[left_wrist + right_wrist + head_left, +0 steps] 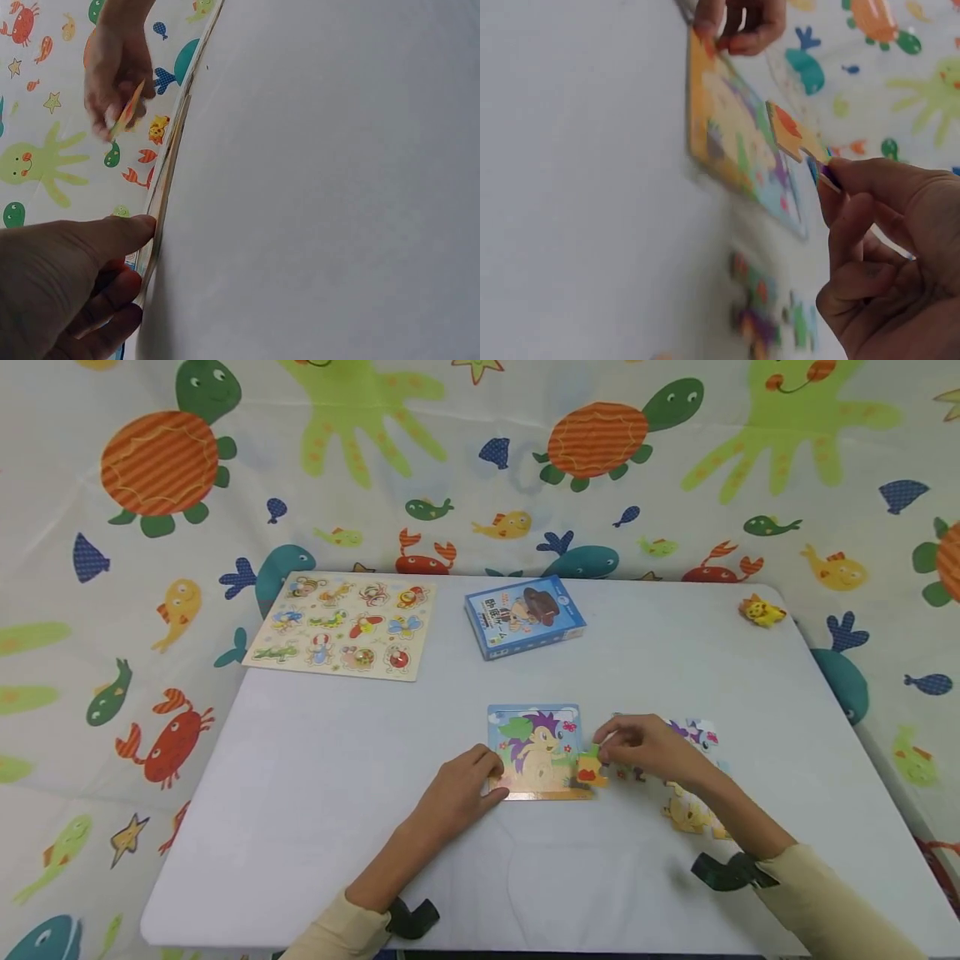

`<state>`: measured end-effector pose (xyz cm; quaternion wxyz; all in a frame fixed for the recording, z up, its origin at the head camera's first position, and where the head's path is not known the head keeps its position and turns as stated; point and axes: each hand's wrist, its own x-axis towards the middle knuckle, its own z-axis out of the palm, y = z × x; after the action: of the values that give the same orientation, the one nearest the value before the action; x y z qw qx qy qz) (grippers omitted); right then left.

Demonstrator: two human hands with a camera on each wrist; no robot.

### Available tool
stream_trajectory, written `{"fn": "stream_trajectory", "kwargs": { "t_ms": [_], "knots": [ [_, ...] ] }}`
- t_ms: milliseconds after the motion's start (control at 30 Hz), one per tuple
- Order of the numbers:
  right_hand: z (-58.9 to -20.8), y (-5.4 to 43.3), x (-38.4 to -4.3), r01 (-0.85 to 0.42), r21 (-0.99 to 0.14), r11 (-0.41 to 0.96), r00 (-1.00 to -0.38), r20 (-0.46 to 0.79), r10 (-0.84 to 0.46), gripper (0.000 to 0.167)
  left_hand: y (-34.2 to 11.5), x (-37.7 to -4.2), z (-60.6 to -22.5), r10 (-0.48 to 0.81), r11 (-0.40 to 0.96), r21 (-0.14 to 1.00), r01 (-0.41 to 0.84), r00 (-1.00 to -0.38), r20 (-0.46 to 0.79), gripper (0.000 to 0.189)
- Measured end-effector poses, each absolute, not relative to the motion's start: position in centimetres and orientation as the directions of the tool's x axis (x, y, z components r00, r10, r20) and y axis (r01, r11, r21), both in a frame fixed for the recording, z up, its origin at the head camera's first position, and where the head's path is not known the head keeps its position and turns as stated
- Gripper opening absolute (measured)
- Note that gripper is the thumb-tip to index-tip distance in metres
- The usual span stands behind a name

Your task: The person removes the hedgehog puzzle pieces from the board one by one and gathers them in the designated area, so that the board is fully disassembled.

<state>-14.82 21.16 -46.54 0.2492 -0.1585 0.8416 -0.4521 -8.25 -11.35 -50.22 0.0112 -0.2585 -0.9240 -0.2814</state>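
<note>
A jigsaw puzzle board (536, 756) with a purple-haired hedgehog picture lies flat on the table. My left hand (465, 778) grips its left edge; the left wrist view shows the thumb (127, 234) on the rim and the other fingers curled beside it. Just right of the board, my right hand (641, 745) pinches a yellow puzzle piece with a red patch (590, 769) between thumb and fingertips. In the right wrist view that puzzle piece (787, 131) is tilted and held up off the table. Loose puzzle pieces (688, 814) lie under and beyond the right hand, partly hidden by the forearm.
A wooden insect puzzle (341, 627) lies at the table's back left. Behind the board sits a blue box (525, 617), and a small yellow toy figure (762, 610) is at the back right corner. A patterned cloth (420, 443) hangs behind the white table (360, 735).
</note>
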Motion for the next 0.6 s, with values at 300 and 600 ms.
{"fn": "stream_trajectory", "kwargs": {
  "t_ms": [300, 600],
  "knots": [
    [-47.9, 26.7, -11.1, 0.017, -0.833, 0.553, -0.804, -0.34, -0.488, 0.015, -11.5, -8.4, -50.1, 0.462, 0.725, 0.508, 0.465, -0.876, 0.141, 0.029],
    [-49.1, 27.3, -10.0, -0.104, -0.79, 0.605, -0.855, -0.24, -0.46, 0.013, -11.2, -8.6, -50.3, 0.461, 0.725, 0.514, 0.459, -0.877, 0.133, 0.029]
  ]
}}
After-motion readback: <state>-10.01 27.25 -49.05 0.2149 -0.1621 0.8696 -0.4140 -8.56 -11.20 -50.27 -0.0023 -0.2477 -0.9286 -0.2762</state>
